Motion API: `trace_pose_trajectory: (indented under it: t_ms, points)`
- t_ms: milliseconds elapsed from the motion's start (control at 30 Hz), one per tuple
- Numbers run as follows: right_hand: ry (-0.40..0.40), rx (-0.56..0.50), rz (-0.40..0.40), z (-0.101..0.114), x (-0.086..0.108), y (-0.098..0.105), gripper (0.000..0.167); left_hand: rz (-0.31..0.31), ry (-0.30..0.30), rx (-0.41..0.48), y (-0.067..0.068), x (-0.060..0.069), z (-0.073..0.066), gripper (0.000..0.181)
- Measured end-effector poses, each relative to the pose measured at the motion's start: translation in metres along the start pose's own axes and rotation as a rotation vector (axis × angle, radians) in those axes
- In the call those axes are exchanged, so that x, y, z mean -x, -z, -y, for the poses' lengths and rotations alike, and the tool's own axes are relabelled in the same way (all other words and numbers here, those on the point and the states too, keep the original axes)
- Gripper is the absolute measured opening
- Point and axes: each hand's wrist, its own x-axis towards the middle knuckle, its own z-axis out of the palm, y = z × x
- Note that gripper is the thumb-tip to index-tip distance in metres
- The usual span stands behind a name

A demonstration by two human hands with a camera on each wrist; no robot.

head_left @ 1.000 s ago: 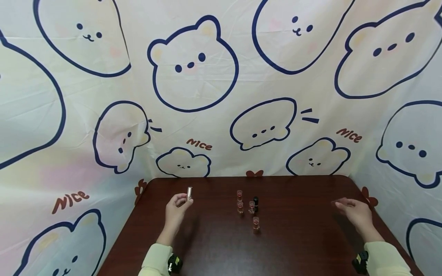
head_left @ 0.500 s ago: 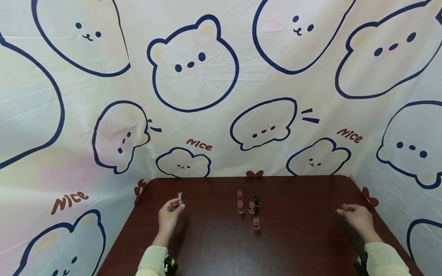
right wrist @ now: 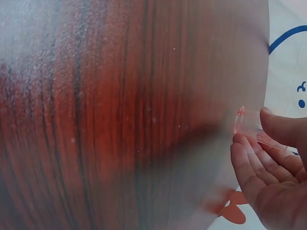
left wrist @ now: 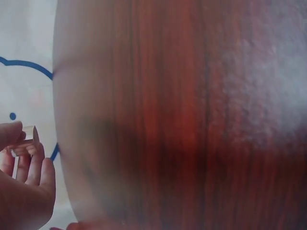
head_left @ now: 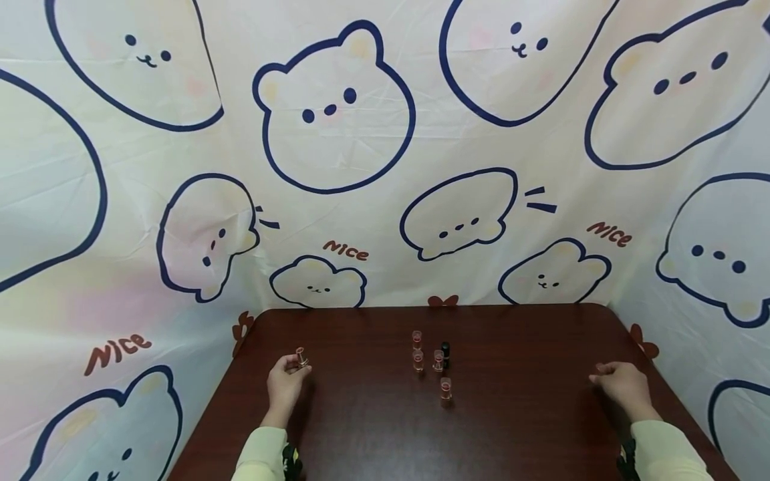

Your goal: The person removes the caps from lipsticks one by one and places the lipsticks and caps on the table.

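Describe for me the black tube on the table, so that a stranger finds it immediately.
On the dark brown table, look between the left hand and the right hand for five small standing tubes. The black tube stands beyond the nearest tube, close beside another. It alone is black; the others look pinkish.

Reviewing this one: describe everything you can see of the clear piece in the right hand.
The clear piece is small, tube-like and see-through, with a glossy, plastic-like look and reddish tints around the rim farther from the palm. In the right wrist view it lies roughly sideways, slightly slanted, pinched in the right hand, thumb above and fingers below, which partly hide its nearer end. The head view doesn't show it distinctly. I can't tell whether either end is open.
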Motion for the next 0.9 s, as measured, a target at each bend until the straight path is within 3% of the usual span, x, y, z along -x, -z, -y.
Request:
trace_pose_trajectory:
  t_ms: [267, 900]
  points:
    - [-0.022, 0.015, 0.015, -0.003, 0.0, -0.002, 0.039, -0.022, 0.001, -0.053, 0.002, -0.001, 0.006, 0.026]
    - [0.006, 0.037, 0.007, -0.004, 0.0, -0.008, 0.039, -0.001, -0.006, -0.16, 0.006, 0.001, 0.016, 0.027]
